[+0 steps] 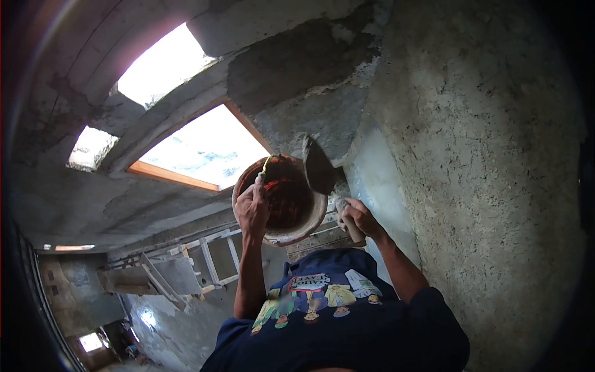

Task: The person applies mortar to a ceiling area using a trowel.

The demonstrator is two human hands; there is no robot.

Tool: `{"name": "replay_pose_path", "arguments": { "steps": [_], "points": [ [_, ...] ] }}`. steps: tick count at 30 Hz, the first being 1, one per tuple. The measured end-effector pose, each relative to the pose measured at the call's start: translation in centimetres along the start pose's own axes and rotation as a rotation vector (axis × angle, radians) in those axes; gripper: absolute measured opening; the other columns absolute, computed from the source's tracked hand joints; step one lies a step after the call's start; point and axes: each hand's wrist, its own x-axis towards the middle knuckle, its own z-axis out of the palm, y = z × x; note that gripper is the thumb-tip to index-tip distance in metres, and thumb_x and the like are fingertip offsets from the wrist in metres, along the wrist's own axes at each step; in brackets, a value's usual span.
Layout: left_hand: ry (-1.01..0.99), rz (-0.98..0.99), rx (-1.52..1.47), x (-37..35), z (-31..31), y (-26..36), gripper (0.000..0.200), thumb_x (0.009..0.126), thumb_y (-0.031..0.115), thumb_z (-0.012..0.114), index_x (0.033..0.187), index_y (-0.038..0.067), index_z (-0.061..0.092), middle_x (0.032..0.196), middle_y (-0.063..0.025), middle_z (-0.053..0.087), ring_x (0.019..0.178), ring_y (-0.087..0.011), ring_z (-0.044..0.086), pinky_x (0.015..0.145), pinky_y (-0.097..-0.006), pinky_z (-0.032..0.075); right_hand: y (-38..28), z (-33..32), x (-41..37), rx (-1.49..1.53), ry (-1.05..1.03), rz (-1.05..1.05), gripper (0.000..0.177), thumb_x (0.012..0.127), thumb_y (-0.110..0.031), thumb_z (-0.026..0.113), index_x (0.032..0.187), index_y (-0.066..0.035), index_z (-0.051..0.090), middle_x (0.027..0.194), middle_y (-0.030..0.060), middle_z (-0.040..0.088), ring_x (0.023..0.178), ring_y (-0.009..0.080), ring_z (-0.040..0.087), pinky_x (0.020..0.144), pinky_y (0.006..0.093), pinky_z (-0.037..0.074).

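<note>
My left hand [253, 208] is closed on the handle of a round bucket [294, 234] at the rim, where a bit of yellow-green cord or wire shows. The bucket's inside is reddish and dark, with its mouth facing me. To the right, my right hand [362, 219] wraps round the pale handle of a trowel [318, 166]. Its broad grey blade overlaps the bucket's right rim in this view, with some greyish material along its upper edge.
A rough plastered wall [483, 161] rises close on my right. Ahead is a wooden-framed window opening [204, 146] in a patchy cement wall. Lower left, a wooden ladder-like frame [214, 260] and boards [164, 279] stand above the floor level.
</note>
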Motion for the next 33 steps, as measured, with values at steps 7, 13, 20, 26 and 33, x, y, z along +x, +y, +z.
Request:
{"name": "replay_pose_path", "arguments": {
  "steps": [7, 13, 20, 26, 33],
  "points": [
    [-0.051, -0.081, 0.016, -0.5, -1.0, 0.1, 0.044, 0.098, 0.035, 0.048, 0.059, 0.014, 0.045, 0.048, 0.0076, 0.035, 0.038, -0.0026, 0.03, 0.035, -0.0213, 0.022, -5.1, -1.8, 7.4, 0.969, -0.181, -0.458, 0.026, 0.09, -0.024, 0.058, 0.114, -0.02, 0.047, 0.083, 0.0004, 0.05, 0.057, 0.0066, 0.047, 0.048, 0.0212, 0.04],
    [-0.058, -0.111, 0.076, -0.7, -3.0, -0.5, 0.044, 0.097, 0.037, 0.05, 0.061, 0.011, 0.049, 0.051, 0.0067, 0.037, 0.042, -0.0029, 0.032, 0.039, -0.022, 0.023, -15.4, -2.5, 11.1, 0.876, 0.306, -0.837, 0.016, 0.09, -0.018, 0.056, 0.102, -0.014, 0.047, 0.074, 0.003, 0.047, 0.055, 0.0121, 0.044, 0.046, 0.0255, 0.038],
    [-0.003, -0.194, 0.109, -0.9, -4.9, -1.3, 0.045, 0.098, 0.036, 0.048, 0.062, 0.007, 0.05, 0.054, 0.0052, 0.039, 0.047, -0.0045, 0.033, 0.043, -0.0245, 0.024, -18.6, -6.3, 18.9, 0.372, 1.192, -1.633, 0.045, 0.095, -0.027, 0.053, 0.117, -0.005, 0.02, 0.086, 0.0126, 0.051, 0.068, 0.0182, 0.054, 0.062, 0.0349, 0.053],
    [0.061, -0.252, 0.105, -0.8, -5.8, -1.6, 0.046, 0.098, 0.035, 0.047, 0.061, 0.009, 0.049, 0.054, 0.0065, 0.038, 0.048, -0.003, 0.033, 0.044, -0.023, 0.024, -10.1, -5.8, 35.2, 0.283, 1.321, -1.419, 0.052, 0.095, -0.011, 0.047, 0.131, 0.004, 0.012, 0.106, 0.0204, 0.05, 0.088, 0.0238, 0.056, 0.073, 0.0391, 0.051],
    [0.113, -0.254, 0.029, -0.5, -5.5, -1.0, 0.042, 0.098, 0.034, 0.048, 0.062, 0.013, 0.045, 0.052, 0.0075, 0.037, 0.041, -0.0025, 0.031, 0.037, -0.0232, 0.022, -5.4, 1.3, 40.3, 0.175, 0.834, -0.594, 0.058, 0.09, -0.024, 0.06, 0.132, 0.002, 0.031, 0.104, 0.0256, 0.057, 0.097, 0.0357, 0.06, 0.079, 0.0452, 0.046]
  ]
}}
